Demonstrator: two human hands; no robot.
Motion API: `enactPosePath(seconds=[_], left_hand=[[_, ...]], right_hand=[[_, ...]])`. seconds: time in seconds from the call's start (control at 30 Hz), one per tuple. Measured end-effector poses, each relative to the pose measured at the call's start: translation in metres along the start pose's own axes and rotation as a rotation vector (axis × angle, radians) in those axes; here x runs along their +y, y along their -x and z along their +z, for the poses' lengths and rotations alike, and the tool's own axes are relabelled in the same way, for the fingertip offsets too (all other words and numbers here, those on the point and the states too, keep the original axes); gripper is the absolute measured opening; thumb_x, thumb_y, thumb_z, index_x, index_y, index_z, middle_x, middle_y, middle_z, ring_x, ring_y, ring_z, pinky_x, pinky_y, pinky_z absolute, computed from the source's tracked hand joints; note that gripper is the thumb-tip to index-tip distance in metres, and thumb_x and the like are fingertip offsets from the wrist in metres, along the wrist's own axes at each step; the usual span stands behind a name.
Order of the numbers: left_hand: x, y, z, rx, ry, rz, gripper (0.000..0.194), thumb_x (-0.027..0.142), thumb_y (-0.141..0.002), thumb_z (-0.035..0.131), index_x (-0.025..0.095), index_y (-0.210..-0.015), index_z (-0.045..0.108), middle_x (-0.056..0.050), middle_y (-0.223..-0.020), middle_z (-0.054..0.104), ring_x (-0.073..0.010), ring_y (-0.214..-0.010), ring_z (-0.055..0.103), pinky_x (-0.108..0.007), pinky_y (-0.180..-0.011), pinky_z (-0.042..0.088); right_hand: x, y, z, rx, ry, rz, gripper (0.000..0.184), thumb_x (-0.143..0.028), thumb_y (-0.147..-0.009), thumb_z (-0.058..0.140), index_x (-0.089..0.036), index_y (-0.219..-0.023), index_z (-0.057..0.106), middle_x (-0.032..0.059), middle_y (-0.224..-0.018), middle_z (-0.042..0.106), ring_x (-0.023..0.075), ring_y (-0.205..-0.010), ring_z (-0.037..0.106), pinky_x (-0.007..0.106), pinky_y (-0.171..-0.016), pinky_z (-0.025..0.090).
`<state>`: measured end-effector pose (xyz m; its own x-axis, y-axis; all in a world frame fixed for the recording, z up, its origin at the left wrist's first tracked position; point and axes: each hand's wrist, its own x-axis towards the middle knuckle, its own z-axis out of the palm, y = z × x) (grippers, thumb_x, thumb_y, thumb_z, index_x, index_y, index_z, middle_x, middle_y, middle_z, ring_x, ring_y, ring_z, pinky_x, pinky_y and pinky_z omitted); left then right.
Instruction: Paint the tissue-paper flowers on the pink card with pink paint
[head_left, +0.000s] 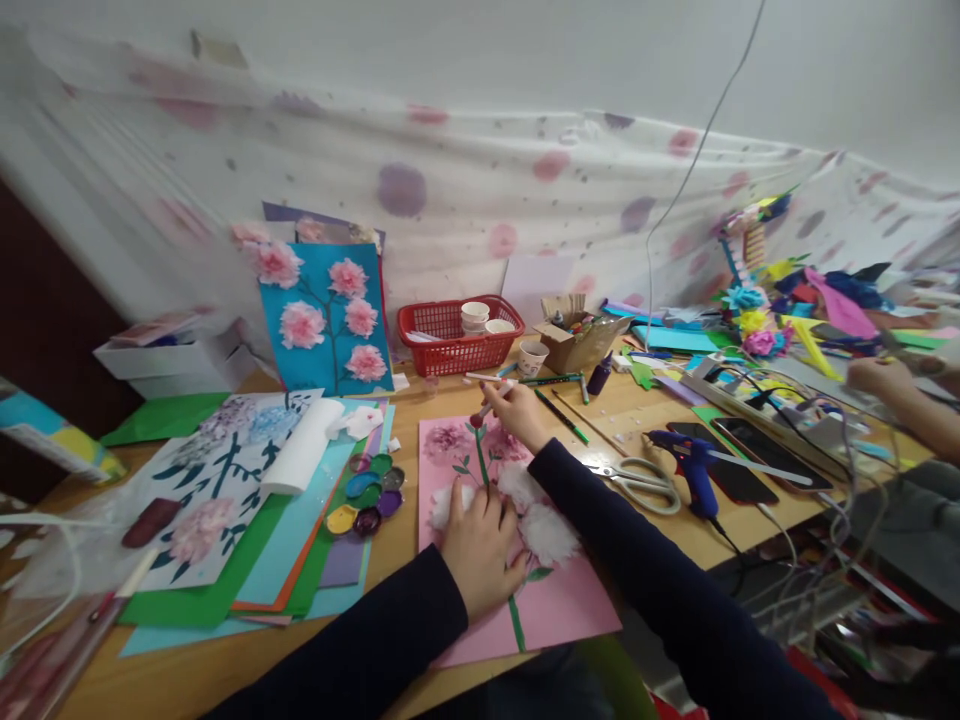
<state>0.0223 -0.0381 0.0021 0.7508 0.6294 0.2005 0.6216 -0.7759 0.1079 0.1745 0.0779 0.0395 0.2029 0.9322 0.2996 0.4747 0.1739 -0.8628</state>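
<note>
A pink sheet of paper (pixel 551 612) lies in front of me, with a green painted stem and several paper flowers on it. My left hand (pixel 480 550) rests on the sheet with its fingers spread, next to the white paper flowers (pixel 549 533). In my right hand (pixel 517 412) is a paintbrush (pixel 481 414), pinched between the fingers. Its dark red tip is at the top of the stem, between two dark pink flowers (pixel 448 440); my right hand partly hides one of them. Round paint pots (pixel 364 487) in several colours stand left of the sheet.
Scissors (pixel 637 482), a blue glue gun (pixel 697 470) and phones lie to the right, with cables and a power strip (pixel 765 400). Behind are a red basket (pixel 457 352), a paper cup (pixel 532 357) and a blue flower picture (pixel 328 330). Another person's hand (pixel 881 385) is at far right.
</note>
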Motion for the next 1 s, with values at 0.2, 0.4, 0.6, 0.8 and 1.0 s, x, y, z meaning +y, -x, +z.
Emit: enactPosePath(seconds=[0.2,0.4,0.6,0.8,1.0], left_hand=[[-0.002,0.000,0.001,-0.008,0.011,0.016,0.060,0.050,-0.086,0.050,0.007,-0.127,0.052,-0.021,-0.127,0.056,-0.0332,-0.121,0.045,-0.060,-0.106,0.023],[-0.002,-0.001,0.001,-0.012,0.022,0.018,0.060,0.049,-0.087,0.049,0.005,-0.128,0.051,-0.022,-0.126,0.057,-0.0340,-0.120,0.047,-0.059,-0.106,0.024],[-0.002,-0.001,-0.001,-0.028,0.014,0.028,0.061,0.048,-0.088,0.046,0.004,-0.129,0.050,-0.024,-0.128,0.055,-0.0352,-0.122,0.046,-0.058,-0.106,0.023],[-0.004,-0.001,0.000,-0.041,0.013,0.045,0.062,0.048,-0.088,0.044,0.002,-0.130,0.050,-0.025,-0.129,0.054,-0.0375,-0.123,0.045,-0.059,-0.106,0.024],[-0.003,0.000,-0.001,-0.028,0.006,0.047,0.060,0.048,-0.088,0.044,0.005,-0.130,0.050,-0.023,-0.125,0.056,-0.0339,-0.114,0.051,-0.056,-0.104,0.028]], right_hand=[[-0.004,-0.010,0.030,-0.099,-0.031,0.024,0.049,-0.057,-0.081,0.048,-0.015,-0.060,0.062,-0.0004,-0.043,0.053,0.0085,-0.040,0.045,0.021,-0.043,0.031],[-0.003,-0.021,0.036,-0.169,-0.021,0.067,0.047,-0.053,-0.080,0.049,-0.015,-0.055,0.059,-0.0015,-0.037,0.046,0.0085,-0.035,0.040,0.022,-0.039,0.030],[-0.013,-0.023,0.039,-0.267,0.024,0.031,0.047,-0.053,-0.080,0.050,-0.016,-0.053,0.057,-0.0022,-0.036,0.043,0.0082,-0.034,0.039,0.022,-0.038,0.028],[-0.035,-0.007,0.042,-0.367,0.089,-0.123,0.045,-0.055,-0.081,0.049,-0.016,-0.061,0.057,-0.0028,-0.047,0.050,0.0076,-0.045,0.042,0.020,-0.045,0.030],[-0.049,0.012,0.034,-0.461,0.214,-0.251,0.043,-0.048,-0.085,0.050,-0.017,-0.055,0.052,-0.0019,-0.047,0.053,0.0079,-0.047,0.042,0.021,-0.050,0.030]])
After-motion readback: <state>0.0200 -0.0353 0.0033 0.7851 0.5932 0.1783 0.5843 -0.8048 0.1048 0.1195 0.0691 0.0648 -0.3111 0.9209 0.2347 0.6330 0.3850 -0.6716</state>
